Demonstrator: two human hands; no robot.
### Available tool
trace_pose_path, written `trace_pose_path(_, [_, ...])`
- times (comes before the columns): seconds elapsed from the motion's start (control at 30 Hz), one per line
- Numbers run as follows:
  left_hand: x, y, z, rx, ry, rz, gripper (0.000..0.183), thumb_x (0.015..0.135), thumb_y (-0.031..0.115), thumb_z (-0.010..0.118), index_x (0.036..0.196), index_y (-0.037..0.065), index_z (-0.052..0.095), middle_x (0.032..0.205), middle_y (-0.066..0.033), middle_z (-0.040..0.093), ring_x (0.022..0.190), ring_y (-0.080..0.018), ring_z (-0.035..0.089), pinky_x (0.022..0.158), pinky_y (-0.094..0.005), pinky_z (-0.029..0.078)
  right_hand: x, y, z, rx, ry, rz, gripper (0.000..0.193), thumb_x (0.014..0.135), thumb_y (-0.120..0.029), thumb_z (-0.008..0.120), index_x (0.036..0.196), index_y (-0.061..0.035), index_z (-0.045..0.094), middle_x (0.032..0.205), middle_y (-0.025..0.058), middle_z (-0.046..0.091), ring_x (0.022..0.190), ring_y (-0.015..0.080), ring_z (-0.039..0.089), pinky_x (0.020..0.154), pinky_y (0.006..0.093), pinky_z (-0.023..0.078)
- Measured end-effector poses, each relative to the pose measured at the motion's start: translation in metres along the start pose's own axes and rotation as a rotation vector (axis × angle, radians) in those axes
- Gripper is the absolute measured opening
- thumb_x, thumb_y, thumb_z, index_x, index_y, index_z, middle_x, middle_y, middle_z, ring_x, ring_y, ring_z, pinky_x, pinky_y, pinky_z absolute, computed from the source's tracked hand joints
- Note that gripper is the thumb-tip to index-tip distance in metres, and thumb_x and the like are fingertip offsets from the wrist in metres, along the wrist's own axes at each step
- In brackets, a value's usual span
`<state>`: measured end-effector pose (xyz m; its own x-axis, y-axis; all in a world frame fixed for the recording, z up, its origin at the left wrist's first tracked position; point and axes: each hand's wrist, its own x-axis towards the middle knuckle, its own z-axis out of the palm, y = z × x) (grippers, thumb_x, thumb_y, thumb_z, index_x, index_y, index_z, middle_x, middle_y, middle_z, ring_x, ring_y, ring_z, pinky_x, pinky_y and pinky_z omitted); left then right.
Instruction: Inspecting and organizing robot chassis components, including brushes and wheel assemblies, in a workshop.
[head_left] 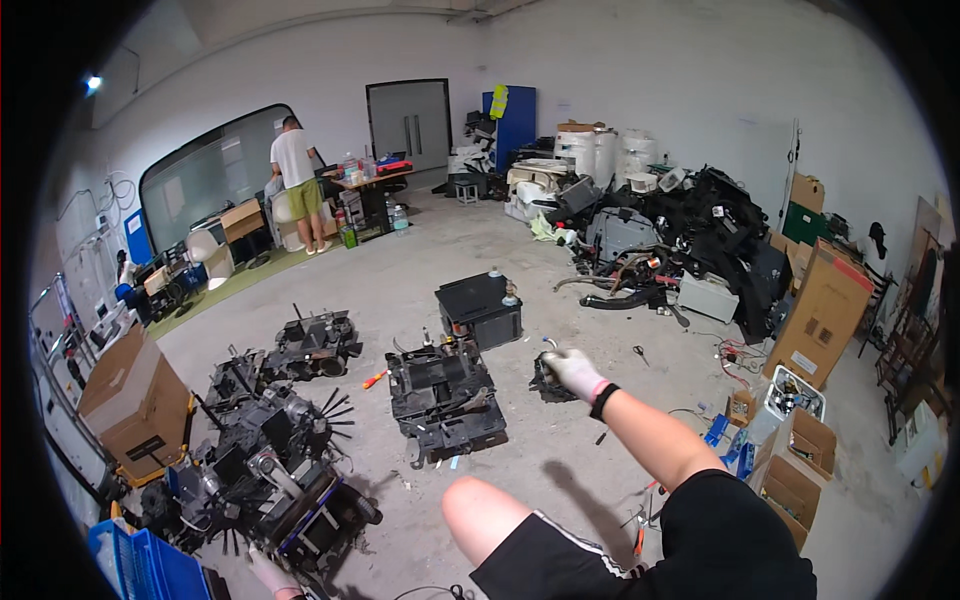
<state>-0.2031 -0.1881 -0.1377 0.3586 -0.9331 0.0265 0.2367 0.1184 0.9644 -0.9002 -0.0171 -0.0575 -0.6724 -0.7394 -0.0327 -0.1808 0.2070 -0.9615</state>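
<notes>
My right hand (574, 374), in a pale glove with a black band at the wrist, reaches out ahead and is closed on a black mechanical part (549, 388) low over the floor. A small pale tip shows above the fingers. At the lower left edge my gloved left hand (270, 573) is beside a black machine (292, 505) with wheels and spiky brushes; its fingers are too small and partly hidden to read. Left of the right hand lies a black machine chassis (442, 395). Behind that stands a black lidded bin (480, 308) with small bottles on top.
More stripped machines (312, 343) lie to the left, near a cardboard box (138, 395) and a blue crate (165, 562). Scissors (640, 354) lie right of my hand. Open cartons (790, 490) line the right. A scrap heap (690, 235) and a person (297, 180) are farther back.
</notes>
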Motion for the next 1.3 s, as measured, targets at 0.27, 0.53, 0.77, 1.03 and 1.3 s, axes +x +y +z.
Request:
trace_pose_path(0.27, [-0.015,0.028,-0.066,-0.410,0.177,-0.037,0.053,0.096,0.042,0.047,0.135,0.006,0.046,0.127,-0.0059,0.054,0.118,-0.0180,0.048,0.098,-0.0342,0.039,-0.048,-0.123,0.193,-0.471,-0.420,-0.925,0.030,0.091,-0.030,0.057,0.103,-0.0035,0.064,0.097,0.0204,0.067,0.094,0.0378,0.063,0.083,0.0432,0.050])
trace_pose_path(0.53, [0.003,-0.015,-0.119,-0.394,0.510,-0.058,0.021,0.093,0.034,0.059,0.097,0.013,0.056,0.080,0.0005,0.057,0.076,-0.0147,0.059,0.070,-0.0317,0.049,-0.055,-0.024,0.370,-0.713,-0.858,-0.582,0.036,0.092,-0.035,0.056,0.106,-0.0022,0.066,0.105,0.0235,0.067,0.100,0.0389,0.063,0.087,0.0431,0.050])
trace_pose_path(0.77, [0.016,0.010,-0.107,-0.237,0.573,-0.045,0.050,0.095,0.030,0.051,0.134,0.000,0.045,0.128,-0.0134,0.053,0.105,-0.0239,0.058,0.084,-0.0357,0.052,-0.037,-0.016,0.404,-0.478,-1.036,-0.445,0.042,0.095,-0.034,0.057,0.121,-0.0016,0.061,0.100,0.0155,0.070,0.085,0.0234,0.067,0.079,0.0359,0.053])
trace_pose_path(1.03, [0.041,0.004,-0.086,-0.244,0.582,-0.089,0.047,0.096,0.027,0.048,0.135,0.000,0.044,0.130,-0.0134,0.052,0.108,-0.0236,0.059,0.085,-0.0345,0.052,-0.016,-0.008,0.400,-0.565,-1.140,-0.232,0.034,0.095,-0.028,0.058,0.110,0.0023,0.064,0.090,0.0071,0.067,0.076,0.0131,0.060,0.069,0.0292,0.051])
trace_pose_path(1.3, [0.046,0.013,-0.076,-0.280,0.548,-0.047,0.049,0.097,0.027,0.047,0.136,0.000,0.043,0.131,-0.0130,0.052,0.111,-0.0241,0.058,0.088,-0.0359,0.051,0.000,0.014,0.404,-0.529,-1.162,-0.126,0.033,0.096,-0.027,0.059,0.110,0.0023,0.064,0.093,0.0062,0.067,0.082,0.0128,0.060,0.073,0.0290,0.050])
